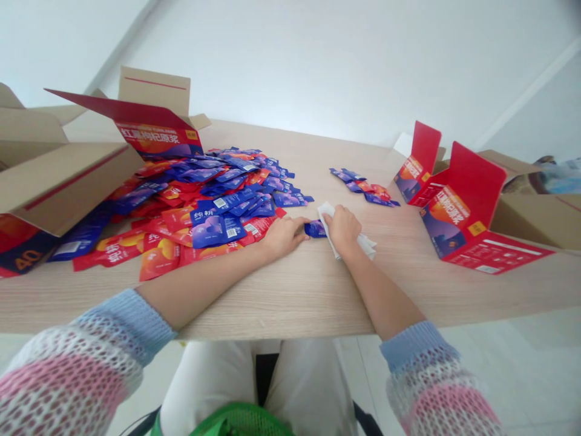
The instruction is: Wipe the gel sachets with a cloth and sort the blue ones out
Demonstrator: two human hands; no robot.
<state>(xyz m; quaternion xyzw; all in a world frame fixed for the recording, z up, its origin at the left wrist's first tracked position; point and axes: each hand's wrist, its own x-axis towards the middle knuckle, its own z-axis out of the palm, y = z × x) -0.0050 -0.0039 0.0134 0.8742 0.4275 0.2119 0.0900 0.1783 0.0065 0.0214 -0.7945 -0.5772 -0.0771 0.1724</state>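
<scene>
A small blue-purple sachet lies flat on the table between my two hands. My left hand is closed, its fingertips pinching or pressing the sachet's left end. In my right hand is a folded white tissue, which covers the sachet's right part. To the left of my left hand spreads a big heap of blue sachets and red sachets. Beyond my right hand lies a small group of blue and red sachets.
Open red cartons and a brown-flapped carton stand at the left, around the heap. Two more open red cartons, a nearer one and a farther one, are on the right. The wooden table ends just before my lap.
</scene>
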